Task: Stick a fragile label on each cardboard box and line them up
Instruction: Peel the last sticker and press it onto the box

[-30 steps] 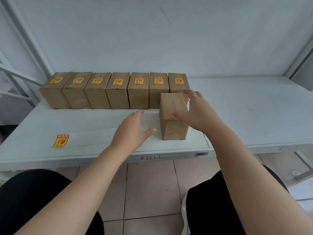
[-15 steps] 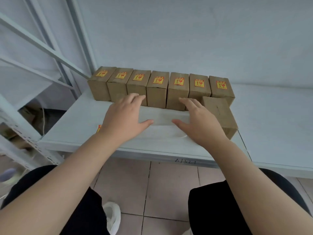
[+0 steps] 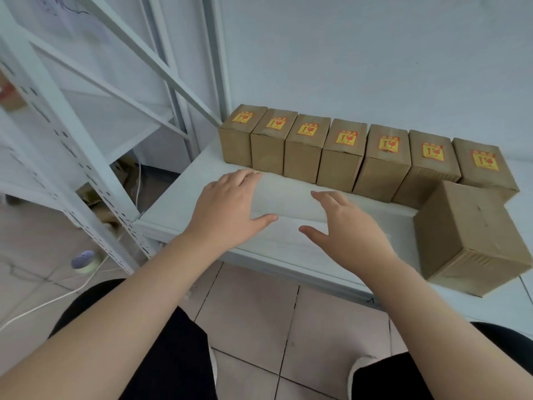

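Note:
Several brown cardboard boxes [image 3: 340, 157] stand in a row along the back of the white table [image 3: 291, 197], each with a yellow-and-red fragile label [image 3: 347, 138] on top. One bare box [image 3: 470, 238] without a label sits in front of the row's right end, near the table's front edge. My left hand [image 3: 227, 212] hovers over the table's left part, fingers apart and empty. My right hand [image 3: 346, 229] hovers beside it, also empty, well left of the bare box. The loose label seen earlier is hidden, likely under my left hand.
A white metal shelving rack [image 3: 75, 145] stands to the left of the table, with cardboard scraps and a white cable [image 3: 57, 298] on the tiled floor. A wall is close behind the boxes. My knees in black trousers are below the table edge.
My right hand has let go of the bare box and moved left. My left hand has moved left too. The view has swung left, so the boxes now lie to the right.

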